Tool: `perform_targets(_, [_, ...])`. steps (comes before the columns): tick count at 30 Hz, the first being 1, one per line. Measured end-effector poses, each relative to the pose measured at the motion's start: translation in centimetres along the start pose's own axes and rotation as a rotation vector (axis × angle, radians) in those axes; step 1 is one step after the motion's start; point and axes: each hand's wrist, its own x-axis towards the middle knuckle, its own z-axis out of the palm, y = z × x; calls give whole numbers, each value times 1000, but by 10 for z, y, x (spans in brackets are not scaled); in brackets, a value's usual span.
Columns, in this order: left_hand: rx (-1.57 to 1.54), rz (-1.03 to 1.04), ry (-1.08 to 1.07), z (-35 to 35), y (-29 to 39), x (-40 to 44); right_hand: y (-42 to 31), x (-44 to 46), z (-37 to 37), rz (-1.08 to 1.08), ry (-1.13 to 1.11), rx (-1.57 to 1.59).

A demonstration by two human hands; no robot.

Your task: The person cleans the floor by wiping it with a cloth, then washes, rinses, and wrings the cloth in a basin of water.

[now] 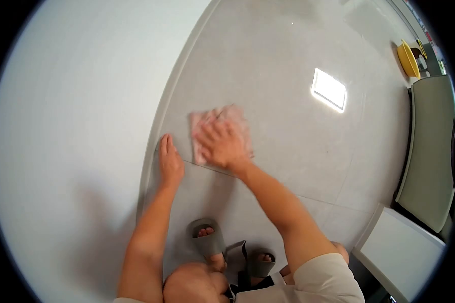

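A pink cloth [242,126], creased along its far edge, lies on the grey tiled floor [283,136]. My right hand [221,144] presses down on it with the fingers spread flat, slightly blurred. Close to the skirting [159,121] at the foot of the white wall, my left hand [171,162] rests with its fingers stretched out and nothing in them. It is a little to the left of the cloth, apart from it. Whatever lies beneath the cloth is hidden.
The white wall [86,101] borders the floor on the left. My feet in grey slippers [207,240] are below my hands. At the right stand a white cabinet-like piece [399,247], a grey-green padded seat [429,151] and a yellow basin [407,59].
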Motion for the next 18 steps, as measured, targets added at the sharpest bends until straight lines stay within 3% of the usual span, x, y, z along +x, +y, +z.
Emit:
perform_targets(3, [62,64,41,5,3,3,65,20,-25,195,107,-224])
perform_targets(8, [54,91,109,7,0,18,130,-7,-53,412,142,-238])
perform_targets(13, [-23,43,134,6,4,15,65,-29,-48,41,-105,-175])
perform_targets(16, [-116,-4,188,17,-1,14,21,13,-20,-159,-10,-111])
perform_targets(18, [-127,-18,181,12,6,15,-1,62,-12,-175,23,11])
